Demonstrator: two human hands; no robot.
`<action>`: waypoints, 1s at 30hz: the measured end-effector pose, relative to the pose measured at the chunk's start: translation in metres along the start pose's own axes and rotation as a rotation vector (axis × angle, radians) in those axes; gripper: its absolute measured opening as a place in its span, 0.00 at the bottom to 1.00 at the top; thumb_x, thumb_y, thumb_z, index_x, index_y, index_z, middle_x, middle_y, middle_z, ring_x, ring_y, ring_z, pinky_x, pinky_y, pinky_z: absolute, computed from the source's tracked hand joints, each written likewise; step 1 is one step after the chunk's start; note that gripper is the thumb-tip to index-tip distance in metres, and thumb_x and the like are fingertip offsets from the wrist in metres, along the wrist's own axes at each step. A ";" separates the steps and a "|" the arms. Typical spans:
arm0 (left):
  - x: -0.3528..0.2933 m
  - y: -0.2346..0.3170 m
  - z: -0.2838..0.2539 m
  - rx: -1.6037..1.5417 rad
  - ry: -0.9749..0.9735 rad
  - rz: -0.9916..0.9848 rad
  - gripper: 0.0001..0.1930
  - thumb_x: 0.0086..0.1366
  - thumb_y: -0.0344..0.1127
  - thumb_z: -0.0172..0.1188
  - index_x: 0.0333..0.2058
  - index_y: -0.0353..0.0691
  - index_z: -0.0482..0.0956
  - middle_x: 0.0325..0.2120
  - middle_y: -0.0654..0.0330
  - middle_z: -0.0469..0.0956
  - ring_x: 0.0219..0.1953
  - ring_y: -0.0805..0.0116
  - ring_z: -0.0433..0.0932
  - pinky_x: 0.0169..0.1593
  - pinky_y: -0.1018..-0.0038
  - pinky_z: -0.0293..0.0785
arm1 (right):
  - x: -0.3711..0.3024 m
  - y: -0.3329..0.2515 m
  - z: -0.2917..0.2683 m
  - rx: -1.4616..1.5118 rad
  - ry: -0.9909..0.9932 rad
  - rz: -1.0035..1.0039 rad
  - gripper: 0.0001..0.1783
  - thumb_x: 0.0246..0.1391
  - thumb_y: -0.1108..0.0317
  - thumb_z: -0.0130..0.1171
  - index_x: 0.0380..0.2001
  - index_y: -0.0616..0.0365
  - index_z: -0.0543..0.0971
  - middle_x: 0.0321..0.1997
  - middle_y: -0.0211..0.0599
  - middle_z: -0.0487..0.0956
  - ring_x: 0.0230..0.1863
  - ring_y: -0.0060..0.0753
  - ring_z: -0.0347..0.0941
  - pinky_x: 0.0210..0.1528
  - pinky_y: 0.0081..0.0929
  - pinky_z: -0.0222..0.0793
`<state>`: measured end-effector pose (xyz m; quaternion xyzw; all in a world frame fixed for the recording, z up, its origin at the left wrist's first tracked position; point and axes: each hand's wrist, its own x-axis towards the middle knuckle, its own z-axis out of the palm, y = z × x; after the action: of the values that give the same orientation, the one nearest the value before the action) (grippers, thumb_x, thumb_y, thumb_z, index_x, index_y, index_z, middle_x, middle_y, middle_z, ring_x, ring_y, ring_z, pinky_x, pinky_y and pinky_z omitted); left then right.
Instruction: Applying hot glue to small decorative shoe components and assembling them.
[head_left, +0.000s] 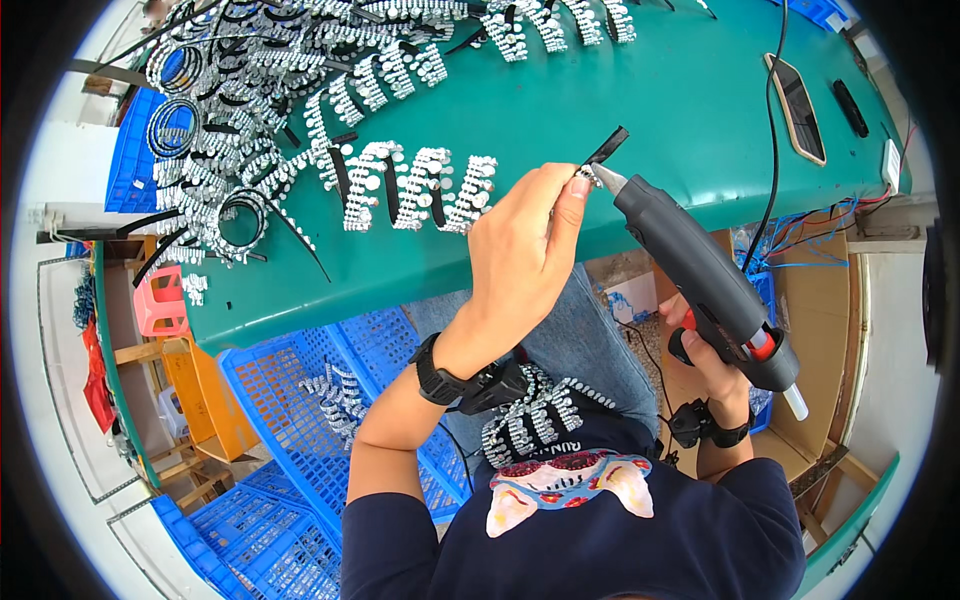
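Note:
My left hand (525,235) pinches the end of a beaded trim strip between thumb and fingers. A short black ribbon end (607,146) sticks out past the fingertips. My right hand (712,365) is wrapped round the handle of a black hot glue gun (700,270), with a white glue stick (796,402) out of its back. The gun's nozzle (608,178) points at the pinched end, very near my left thumb; whether they touch I cannot tell. Beside my left hand, coils of white-beaded black trim (420,190) lie on the green table (390,275).
A tangled heap of beaded trim (225,130) covers the table's left. A phone (797,110) lies far right, near a hanging black cable (775,130). Blue crates (290,400) stand below on the left, a cardboard box (820,340) on the right. More trim (535,415) rests on my lap.

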<state>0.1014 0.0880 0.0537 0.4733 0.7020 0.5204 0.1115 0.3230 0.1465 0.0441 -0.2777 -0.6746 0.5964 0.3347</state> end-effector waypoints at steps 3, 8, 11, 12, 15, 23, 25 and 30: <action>0.000 0.000 0.001 0.027 0.010 -0.001 0.09 0.70 0.37 0.52 0.39 0.39 0.77 0.24 0.56 0.75 0.22 0.60 0.74 0.26 0.68 0.67 | -0.001 0.001 0.000 -0.015 0.012 -0.001 0.15 0.41 0.87 0.54 0.37 0.67 0.75 0.30 0.40 0.81 0.36 0.31 0.80 0.44 0.30 0.77; -0.001 0.000 0.001 0.064 0.006 0.011 0.09 0.70 0.37 0.52 0.39 0.39 0.77 0.24 0.56 0.76 0.22 0.59 0.75 0.25 0.67 0.67 | 0.001 -0.004 0.001 -0.037 -0.011 0.011 0.13 0.41 0.87 0.54 0.32 0.65 0.77 0.29 0.37 0.81 0.36 0.30 0.80 0.44 0.30 0.77; -0.001 0.001 0.002 0.071 0.003 0.004 0.08 0.70 0.37 0.52 0.39 0.40 0.77 0.24 0.57 0.76 0.22 0.59 0.75 0.25 0.67 0.67 | 0.002 -0.003 0.002 -0.088 -0.005 0.013 0.13 0.40 0.87 0.55 0.31 0.63 0.78 0.28 0.36 0.81 0.35 0.29 0.80 0.43 0.28 0.76; -0.001 0.000 0.002 0.071 0.003 0.004 0.08 0.70 0.37 0.52 0.39 0.40 0.77 0.24 0.57 0.76 0.22 0.59 0.75 0.25 0.67 0.67 | 0.001 -0.002 0.001 -0.088 -0.005 0.013 0.13 0.40 0.87 0.55 0.31 0.63 0.78 0.28 0.36 0.81 0.35 0.29 0.80 0.43 0.28 0.76; 0.000 -0.001 0.003 0.058 0.018 0.022 0.08 0.70 0.37 0.52 0.39 0.40 0.77 0.24 0.57 0.76 0.22 0.59 0.75 0.25 0.67 0.67 | -0.003 0.002 -0.001 -0.169 0.030 -0.014 0.14 0.37 0.86 0.57 0.32 0.63 0.78 0.29 0.36 0.80 0.33 0.32 0.80 0.40 0.27 0.76; 0.000 -0.004 0.003 0.075 0.031 -0.006 0.11 0.71 0.38 0.53 0.40 0.37 0.79 0.22 0.61 0.74 0.21 0.78 0.67 0.25 0.78 0.63 | -0.001 -0.005 -0.002 -0.484 0.005 -0.189 0.25 0.35 0.80 0.60 0.43 0.64 0.77 0.31 0.42 0.78 0.31 0.38 0.78 0.35 0.26 0.71; 0.001 -0.002 0.002 0.028 0.037 -0.019 0.12 0.71 0.38 0.52 0.40 0.36 0.79 0.21 0.63 0.74 0.21 0.79 0.67 0.25 0.78 0.63 | -0.001 -0.003 -0.001 -0.518 0.006 -0.229 0.24 0.36 0.79 0.60 0.43 0.64 0.77 0.32 0.42 0.78 0.32 0.38 0.78 0.36 0.26 0.71; 0.002 -0.004 -0.006 -0.169 0.004 -0.122 0.13 0.71 0.39 0.50 0.37 0.34 0.78 0.19 0.68 0.70 0.22 0.83 0.63 0.24 0.81 0.58 | -0.002 0.011 -0.001 -0.521 0.183 -0.139 0.16 0.40 0.83 0.60 0.35 0.58 0.81 0.34 0.36 0.82 0.34 0.33 0.81 0.39 0.25 0.74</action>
<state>0.0943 0.0864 0.0537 0.4175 0.6834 0.5708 0.1811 0.3248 0.1474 0.0331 -0.3602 -0.7896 0.3510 0.3517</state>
